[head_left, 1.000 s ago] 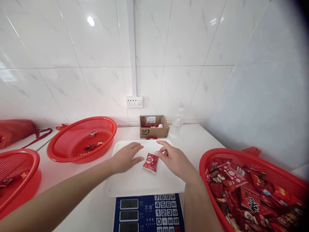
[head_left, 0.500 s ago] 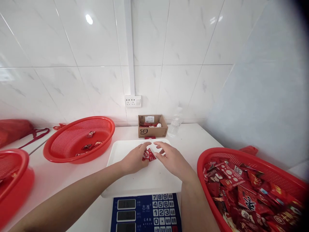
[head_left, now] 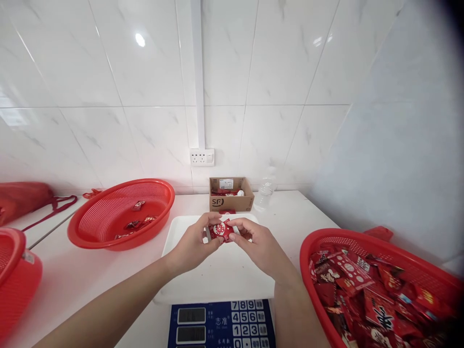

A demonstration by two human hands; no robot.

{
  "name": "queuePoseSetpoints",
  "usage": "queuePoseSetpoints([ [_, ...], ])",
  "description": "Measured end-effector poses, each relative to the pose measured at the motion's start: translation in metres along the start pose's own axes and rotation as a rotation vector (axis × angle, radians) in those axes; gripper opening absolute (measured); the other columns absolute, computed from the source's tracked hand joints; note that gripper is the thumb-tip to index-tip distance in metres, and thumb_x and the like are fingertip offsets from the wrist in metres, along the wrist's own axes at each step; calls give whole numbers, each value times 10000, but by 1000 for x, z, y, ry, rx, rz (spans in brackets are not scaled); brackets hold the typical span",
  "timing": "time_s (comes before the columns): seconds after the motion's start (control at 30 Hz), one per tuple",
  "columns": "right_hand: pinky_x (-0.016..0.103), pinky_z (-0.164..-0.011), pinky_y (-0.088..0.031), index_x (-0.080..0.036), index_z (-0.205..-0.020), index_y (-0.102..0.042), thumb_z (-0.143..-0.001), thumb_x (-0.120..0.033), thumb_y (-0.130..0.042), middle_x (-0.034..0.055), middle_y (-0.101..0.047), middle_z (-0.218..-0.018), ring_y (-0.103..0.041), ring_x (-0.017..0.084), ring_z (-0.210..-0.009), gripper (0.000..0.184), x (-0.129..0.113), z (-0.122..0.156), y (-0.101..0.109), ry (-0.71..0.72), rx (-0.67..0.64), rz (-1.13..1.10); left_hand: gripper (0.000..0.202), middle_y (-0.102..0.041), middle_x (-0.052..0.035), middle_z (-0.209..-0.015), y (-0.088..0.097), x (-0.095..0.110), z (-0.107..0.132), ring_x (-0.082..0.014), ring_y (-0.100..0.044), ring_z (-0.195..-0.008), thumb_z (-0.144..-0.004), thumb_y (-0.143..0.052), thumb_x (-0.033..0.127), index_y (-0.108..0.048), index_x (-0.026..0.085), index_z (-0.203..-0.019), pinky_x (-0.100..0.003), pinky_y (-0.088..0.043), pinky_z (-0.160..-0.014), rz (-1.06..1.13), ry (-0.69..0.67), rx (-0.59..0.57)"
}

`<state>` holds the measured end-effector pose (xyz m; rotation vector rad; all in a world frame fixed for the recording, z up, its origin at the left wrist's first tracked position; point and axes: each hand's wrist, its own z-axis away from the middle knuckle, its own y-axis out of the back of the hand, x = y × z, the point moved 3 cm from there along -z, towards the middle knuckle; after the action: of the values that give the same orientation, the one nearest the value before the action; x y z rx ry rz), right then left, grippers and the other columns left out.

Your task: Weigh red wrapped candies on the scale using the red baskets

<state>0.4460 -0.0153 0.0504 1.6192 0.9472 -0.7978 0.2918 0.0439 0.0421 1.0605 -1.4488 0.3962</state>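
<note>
Between both hands is a small red wrapped packet [head_left: 220,229] with a pale round emblem. My left hand [head_left: 194,240] grips its left side, fingers behind and thumb at the lower edge. My right hand [head_left: 258,240] pinches its right side with thumb and forefinger. Both hands are over the white pan of a weighing scale [head_left: 213,282], whose blue keypad panel [head_left: 222,325] shows below. To the right, a red basket [head_left: 308,270] is heaped with red candy packets [head_left: 377,304].
A red basket [head_left: 108,205] with a few packets stands at left; another red basket [head_left: 21,290] is at the left edge. Behind the scale are a small cardboard box [head_left: 234,202] and a clear plastic bottle [head_left: 266,188]. A red bag [head_left: 23,200] lies far left.
My right hand has closed onto the packet's right side. The packet now sits flatter and faces me, its emblem in fuller view. The camera view has shifted slightly.
</note>
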Motion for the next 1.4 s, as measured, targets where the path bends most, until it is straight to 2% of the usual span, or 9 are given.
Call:
queuePoseSetpoints([
  [0.17,294,-721,-481,-244,-1002,-649,-816,-297,-542,-17,-626,-792,-566,142,-737,221,-3,1,-1,0,25,-33,217,-572,-37,-1020,-2,2,7,-152,-566,-883,-787,-596,298,-492,222,-963,-342,-490,-832,30,9,72],
  [0.27,310,-732,-496,-231,-999,-656,-802,-307,-560,9,-669,-869,-593,155,-764,232,-6,2,-3,6,89,-70,244,-510,-58,-1218,-2,3,10,-172,-550,-1019,-796,-590,319,-473,238,-994,-342,-483,-872,69,-37,156],
  [0.33,314,-727,-501,-217,-976,-658,-798,-328,-571,28,-683,-901,-608,163,-768,228,-8,3,-6,22,154,-102,296,-483,-57,-1271,-2,3,13,-182,-514,-1108,-811,-582,330,-448,257,-1065,-344,-472,-903,139,-44,190],
  [0.53,285,-680,-497,-212,-864,-664,-811,-316,-575,30,-685,-848,-621,160,-736,147,-13,4,-23,90,228,-103,306,-586,-47,-1110,0,-1,29,-184,-544,-1046,-839,-561,366,-470,244,-1104,-348,-459,-916,356,-17,201],
  [0.7,260,-630,-493,-203,-751,-643,-828,-299,-546,17,-649,-735,-597,149,-684,157,-22,6,-39,161,183,-72,250,-595,-23,-992,13,-12,46,-174,-551,-953,-840,-562,389,-500,242,-1032,-337,-444,-877,235,-17,263],
  [0.9,263,-636,-499,-208,-777,-636,-840,-318,-532,17,-658,-748,-597,150,-682,164,-30,8,-52,144,121,-47,236,-604,-18,-998,29,-14,57,-172,-568,-907,-825,-563,419,-536,239,-976,-306,-458,-793,145,-14,274],
  [1.13,305,-691,-509,-213,-887,-638,-867,-316,-478,38,-697,-881,-630,173,-765,192,-11,8,-62,61,104,137,229,-645,-17,-987,32,-29,54,-154,-561,-763,-840,-501,390,-568,244,-1004,-287,-448,-686,-171,2,223],
  [1.27,339,-736,-510,-220,-984,-636,-877,-347,-447,48,-693,-988,-636,191,-827,251,4,29,-49,-28,101,356,229,-671,-16,-864,34,-42,55,-191,-585,-721,-868,-431,377,-591,259,-981,-297,-398,-618,-522,145,65],
  [1.4,371,-793,-502,-226,-986,-643,-871,-419,-452,69,-689,-1002,-632,225,-895,294,2,69,-2,-75,207,500,253,-671,-42,-928,41,-46,53,-234,-619,-799,-875,-400,373,-598,259,-984,-313,-387,-633,-689,199,-12],
])
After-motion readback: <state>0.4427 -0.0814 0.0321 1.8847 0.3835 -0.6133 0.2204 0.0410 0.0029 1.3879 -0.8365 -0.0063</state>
